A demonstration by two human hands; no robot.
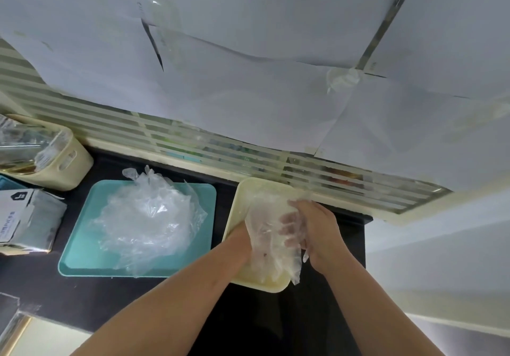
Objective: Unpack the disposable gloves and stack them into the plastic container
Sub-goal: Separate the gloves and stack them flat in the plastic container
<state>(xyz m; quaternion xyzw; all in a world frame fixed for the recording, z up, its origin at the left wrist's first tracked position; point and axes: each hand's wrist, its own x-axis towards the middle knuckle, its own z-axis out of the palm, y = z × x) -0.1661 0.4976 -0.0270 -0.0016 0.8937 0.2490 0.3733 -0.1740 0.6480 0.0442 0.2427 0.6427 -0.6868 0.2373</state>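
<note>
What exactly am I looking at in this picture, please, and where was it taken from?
It is one wide-angle view from a camera worn on a person's head, looking down at their bare arms. There is no machine. On the dark counter sits a teal plastic tray heaped with loose clear disposable gloves. Beside it, to the right, is a cream rectangular plastic container. Over it, the left hand and right hand together hold a bunch of clear gloves. At far left stand a cream basket and a small box.

Your left hand (242, 241) and right hand (317, 231) press clear gloves (271, 234) into the cream container (242, 198). More gloves (149, 217) lie heaped on the teal tray (80, 259) beside it.
</note>
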